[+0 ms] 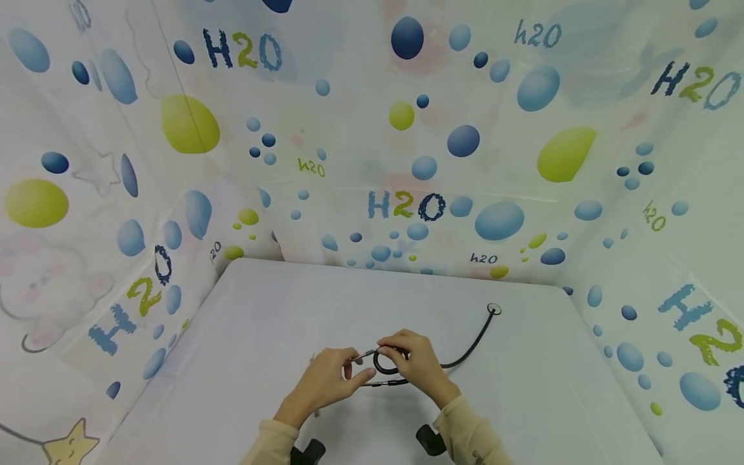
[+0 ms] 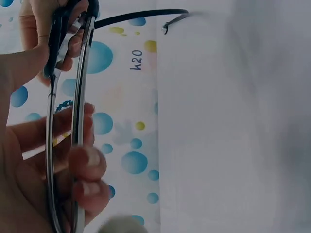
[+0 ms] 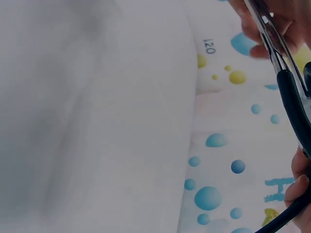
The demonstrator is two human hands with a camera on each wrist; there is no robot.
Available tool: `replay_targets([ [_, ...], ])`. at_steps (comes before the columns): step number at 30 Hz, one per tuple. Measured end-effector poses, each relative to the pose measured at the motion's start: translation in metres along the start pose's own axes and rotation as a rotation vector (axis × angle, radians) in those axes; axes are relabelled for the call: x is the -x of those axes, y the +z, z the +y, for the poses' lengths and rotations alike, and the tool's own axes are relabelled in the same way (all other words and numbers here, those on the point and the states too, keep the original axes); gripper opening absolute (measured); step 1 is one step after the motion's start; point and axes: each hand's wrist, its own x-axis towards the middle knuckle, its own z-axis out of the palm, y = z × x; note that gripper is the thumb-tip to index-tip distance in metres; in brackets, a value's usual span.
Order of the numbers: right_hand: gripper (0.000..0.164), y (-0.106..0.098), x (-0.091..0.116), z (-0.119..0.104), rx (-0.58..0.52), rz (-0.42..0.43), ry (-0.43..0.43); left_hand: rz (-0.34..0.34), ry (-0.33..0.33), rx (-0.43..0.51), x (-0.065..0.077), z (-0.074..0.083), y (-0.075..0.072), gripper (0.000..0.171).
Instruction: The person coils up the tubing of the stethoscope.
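A stethoscope with black tubing (image 1: pixel 472 349) is held above the white table between two hands. My left hand (image 1: pixel 331 380) grips its metal ear tubes (image 2: pixel 77 121), with fingers curled round them in the left wrist view. To the right, my right hand (image 1: pixel 420 363) pinches the black tubing near where it joins the metal, and a loop of tube shows between the hands. From there the tube runs off to the chestpiece (image 1: pixel 494 309), farther back on the right. The earpieces are mostly hidden behind the left hand.
The white table (image 1: pixel 279 310) spreads round the hands. Behind it and at both sides hang white sheets (image 1: pixel 349 129) printed with blue and green drops and H2O lettering. Black wrist-worn devices (image 1: pixel 430 440) sit below the beige sleeves (image 1: pixel 473 433).
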Motion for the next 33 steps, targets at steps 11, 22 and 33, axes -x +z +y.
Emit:
replay_targets([
  [11, 0.015, -0.001, 0.002, 0.003, -0.035, -0.046, 0.018, 0.182, -0.088, -0.147, 0.000, 0.006, 0.007, 0.053],
  [22, 0.014, -0.022, 0.002, 0.009, -0.245, -0.192, 0.200, 0.187, -0.050, -0.168, 0.002, 0.004, 0.003, 0.055],
  [33, 0.022, -0.020, 0.011, 0.001, -0.384, -0.130, 0.283, 0.348, 0.062, -0.111, -0.001, -0.002, 0.004, 0.053],
])
